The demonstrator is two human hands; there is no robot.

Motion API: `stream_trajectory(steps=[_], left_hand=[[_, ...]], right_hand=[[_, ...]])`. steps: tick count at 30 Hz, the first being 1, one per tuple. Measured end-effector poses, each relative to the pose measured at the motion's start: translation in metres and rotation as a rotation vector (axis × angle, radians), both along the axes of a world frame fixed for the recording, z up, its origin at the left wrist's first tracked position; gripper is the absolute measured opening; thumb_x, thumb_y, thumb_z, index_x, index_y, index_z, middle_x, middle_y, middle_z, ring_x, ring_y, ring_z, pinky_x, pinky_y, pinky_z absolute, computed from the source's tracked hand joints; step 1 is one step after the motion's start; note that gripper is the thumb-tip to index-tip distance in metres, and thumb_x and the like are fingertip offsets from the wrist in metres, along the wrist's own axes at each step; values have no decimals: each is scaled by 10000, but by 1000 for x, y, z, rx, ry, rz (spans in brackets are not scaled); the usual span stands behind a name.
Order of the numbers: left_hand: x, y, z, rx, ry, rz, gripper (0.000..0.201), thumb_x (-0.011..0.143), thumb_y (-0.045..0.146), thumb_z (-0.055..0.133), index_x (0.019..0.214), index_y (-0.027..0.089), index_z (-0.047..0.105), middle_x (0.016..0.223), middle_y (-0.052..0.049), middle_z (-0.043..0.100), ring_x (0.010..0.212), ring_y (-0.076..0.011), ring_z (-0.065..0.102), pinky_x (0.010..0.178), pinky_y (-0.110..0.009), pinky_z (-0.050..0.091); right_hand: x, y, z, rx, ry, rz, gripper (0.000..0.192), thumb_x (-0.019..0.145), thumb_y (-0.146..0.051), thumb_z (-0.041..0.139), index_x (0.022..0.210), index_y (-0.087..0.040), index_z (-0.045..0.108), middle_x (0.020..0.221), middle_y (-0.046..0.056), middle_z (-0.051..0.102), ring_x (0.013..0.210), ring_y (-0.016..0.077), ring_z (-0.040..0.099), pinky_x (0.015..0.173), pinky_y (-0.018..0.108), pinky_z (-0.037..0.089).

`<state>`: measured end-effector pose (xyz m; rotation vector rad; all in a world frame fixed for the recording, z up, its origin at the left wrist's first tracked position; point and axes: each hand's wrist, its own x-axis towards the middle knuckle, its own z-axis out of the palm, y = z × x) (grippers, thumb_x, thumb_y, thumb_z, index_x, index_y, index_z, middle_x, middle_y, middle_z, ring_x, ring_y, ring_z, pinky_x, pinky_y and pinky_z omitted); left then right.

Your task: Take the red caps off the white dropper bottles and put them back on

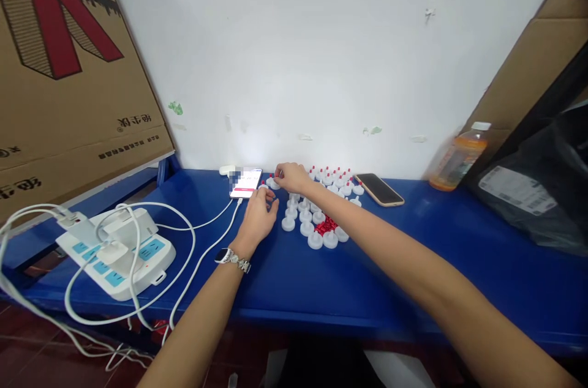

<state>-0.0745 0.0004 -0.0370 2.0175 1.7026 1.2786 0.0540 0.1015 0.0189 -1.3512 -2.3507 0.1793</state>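
Head view: the right hand is held pinched at the white nozzle caps; what's gripped cannot be told. The left hand is kept half-curled at its seven o'clock, grasp unclear. Red tips are heaped at five o'clock!

Caps stand on middle of table, small tips piled among them. Left of caps: first phone; farther left and nearer front, power strip. Right: second phone, then bottle. Wall behind.
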Motion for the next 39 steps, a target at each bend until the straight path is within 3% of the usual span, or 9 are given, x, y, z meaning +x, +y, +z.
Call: stream_trajectory(steps=[4,8,13,17,21,27,31,36,39], left_hand=[[10,-5,6,133,-36,13,364,915,347,580,1236,206,482,1250,-128,508,967,-218,610,811,-385,542],[34,-4,23,163,-49,-185,444,937,375,564,1332,238,415,1245,-108,559,966,-203,626,759,-340,542],[65,2,42,122,-139,-428,456,930,378,589,1323,231,409,1194,-93,596,893,-156,640,745,-288,542],[76,3,39,110,-126,-556,369,926,376,600,1252,226,512,1153,-75,622,856,-146,623,789,-288,530],[81,3,31,99,-211,-548,311,921,393,607,1167,207,574,1053,-63,651,838,-153,618,822,-299,517],[86,5,28,-38,-499,-605,336,934,487,553,1062,178,579,922,-37,631,775,-141,607,736,-276,528],[84,6,29,-136,-580,-642,408,907,576,550,919,169,572,769,-8,571,678,-128,556,665,-271,502],[59,9,38,-123,-703,-515,510,924,673,409,818,185,513,739,-16,553,632,-122,514,620,-275,471],[42,10,42,-70,-624,-473,409,895,591,548,912,183,542,822,-28,602,706,-126,552,671,-272,487]], right_hand=[[28,-23,8,-114,420,56,80,870,-248,568,868,-175,601,820,53,730,746,160,656,709,271,462],[67,-54,7,-172,697,111,246,934,-414,497,806,-204,508,703,7,675,640,140,591,642,263,436],[105,-75,-8,-107,696,18,450,973,-504,349,634,-216,418,565,-26,462,546,129,440,557,273,332],[118,-79,-18,-153,714,-18,480,960,-537,352,599,-221,366,539,-34,379,538,126,385,533,273,289],[120,-86,-17,-95,684,-28,488,967,-553,345,611,-220,368,547,-32,381,559,128,384,542,270,290],[112,-104,-6,47,599,-49,433,1003,-450,329,640,-218,376,557,-30,422,554,126,407,565,273,292],[110,-110,-2,76,547,-2,418,1014,-416,322,651,-217,379,576,-23,440,559,125,417,577,274,301],[126,-108,-3,184,500,-76,425,1015,-403,317,631,-222,319,564,-17,428,552,129,405,577,287,291],[136,-108,-8,132,343,-51,418,994,-349,363,600,-214,324,551,-16,436,555,133,417,601,291,303]])
